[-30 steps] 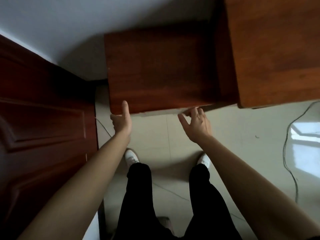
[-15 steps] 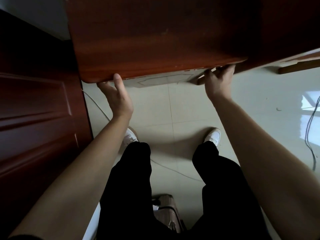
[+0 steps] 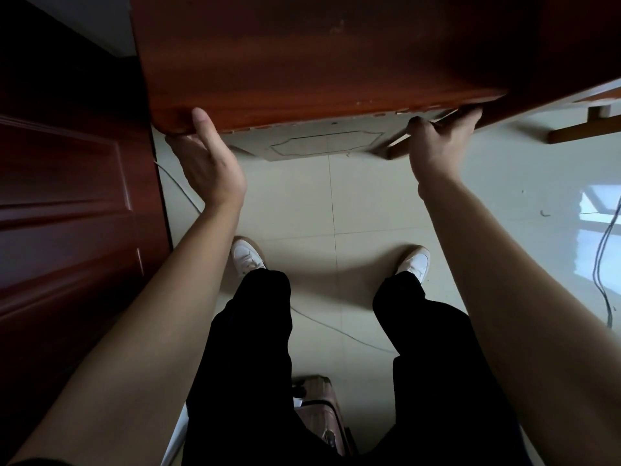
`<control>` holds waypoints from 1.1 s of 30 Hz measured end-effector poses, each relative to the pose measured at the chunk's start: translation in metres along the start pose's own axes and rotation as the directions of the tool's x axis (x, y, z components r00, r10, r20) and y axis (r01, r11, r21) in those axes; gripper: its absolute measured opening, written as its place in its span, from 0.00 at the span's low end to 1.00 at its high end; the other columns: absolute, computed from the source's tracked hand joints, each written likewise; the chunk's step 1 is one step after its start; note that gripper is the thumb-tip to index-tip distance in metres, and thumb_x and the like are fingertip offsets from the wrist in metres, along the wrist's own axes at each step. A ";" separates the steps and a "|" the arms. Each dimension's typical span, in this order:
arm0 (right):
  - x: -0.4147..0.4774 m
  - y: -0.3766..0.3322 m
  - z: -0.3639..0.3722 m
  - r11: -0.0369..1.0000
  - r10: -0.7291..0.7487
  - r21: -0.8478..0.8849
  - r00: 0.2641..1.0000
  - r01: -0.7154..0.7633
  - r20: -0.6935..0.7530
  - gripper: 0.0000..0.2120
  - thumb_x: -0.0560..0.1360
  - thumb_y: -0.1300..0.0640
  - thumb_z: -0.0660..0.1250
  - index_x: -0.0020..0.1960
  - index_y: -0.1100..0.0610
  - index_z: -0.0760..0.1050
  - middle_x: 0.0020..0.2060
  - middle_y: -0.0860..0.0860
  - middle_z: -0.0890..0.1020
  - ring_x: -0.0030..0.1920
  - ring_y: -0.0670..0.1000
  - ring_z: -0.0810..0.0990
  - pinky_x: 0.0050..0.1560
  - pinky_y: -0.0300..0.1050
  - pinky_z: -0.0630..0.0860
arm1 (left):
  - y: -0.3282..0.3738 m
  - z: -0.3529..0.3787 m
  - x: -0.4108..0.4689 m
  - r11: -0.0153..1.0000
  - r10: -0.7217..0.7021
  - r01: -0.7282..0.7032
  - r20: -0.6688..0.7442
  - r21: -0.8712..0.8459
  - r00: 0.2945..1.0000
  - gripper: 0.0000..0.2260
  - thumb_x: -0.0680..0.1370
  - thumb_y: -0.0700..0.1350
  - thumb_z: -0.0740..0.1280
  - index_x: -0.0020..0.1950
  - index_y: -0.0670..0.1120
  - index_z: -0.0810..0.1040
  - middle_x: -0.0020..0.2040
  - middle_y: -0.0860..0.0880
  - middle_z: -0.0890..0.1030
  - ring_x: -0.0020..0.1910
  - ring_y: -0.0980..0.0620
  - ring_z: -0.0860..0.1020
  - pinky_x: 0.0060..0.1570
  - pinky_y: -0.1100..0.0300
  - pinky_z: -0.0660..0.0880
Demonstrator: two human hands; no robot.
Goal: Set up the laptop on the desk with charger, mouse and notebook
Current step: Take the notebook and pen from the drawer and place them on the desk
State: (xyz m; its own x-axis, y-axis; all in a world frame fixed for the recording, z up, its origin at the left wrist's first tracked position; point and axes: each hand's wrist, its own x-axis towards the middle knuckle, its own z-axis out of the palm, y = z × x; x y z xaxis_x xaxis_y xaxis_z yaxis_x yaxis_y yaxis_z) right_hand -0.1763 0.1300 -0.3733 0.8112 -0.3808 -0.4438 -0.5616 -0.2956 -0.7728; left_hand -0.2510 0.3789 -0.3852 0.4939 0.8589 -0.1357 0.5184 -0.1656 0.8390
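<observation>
A dark red-brown wooden desk (image 3: 319,55) fills the top of the view, its near edge facing me. My left hand (image 3: 208,159) grips that edge near the left corner, thumb on top and fingers underneath. My right hand (image 3: 437,142) holds the same edge further right, its fingers curled under the desktop. No laptop, charger, mouse or notebook is in view.
A dark wooden door (image 3: 67,196) stands close on the left. Pale tiled floor (image 3: 336,203) lies below, with my feet in white shoes. Thin cables (image 3: 601,257) trail at the right, another wooden leg (image 3: 584,129) sits at upper right, and a pink suitcase (image 3: 319,408) stands behind my legs.
Both hands went from hovering open near the desk edge to gripping it. The desk now sits closer and larger in view.
</observation>
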 end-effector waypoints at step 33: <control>-0.046 0.019 -0.040 0.873 -0.325 -0.378 0.945 0.308 0.020 0.27 0.69 0.66 0.55 0.65 0.58 0.76 0.59 0.57 0.78 0.61 0.59 0.75 0.62 0.54 0.72 | -0.008 -0.037 -0.042 0.698 0.411 -0.614 0.495 0.369 0.765 0.15 0.73 0.42 0.68 0.57 0.38 0.78 0.60 0.38 0.76 0.62 0.39 0.75 0.60 0.45 0.72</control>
State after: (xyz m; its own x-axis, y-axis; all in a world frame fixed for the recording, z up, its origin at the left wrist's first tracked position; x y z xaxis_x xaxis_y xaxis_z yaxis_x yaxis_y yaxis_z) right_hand -0.2313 0.1073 -0.3498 0.9528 -0.2463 -0.1774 -0.3018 -0.7067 -0.6399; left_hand -0.3019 0.3621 -0.3664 0.9369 0.3492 -0.0200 0.3163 -0.8215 0.4744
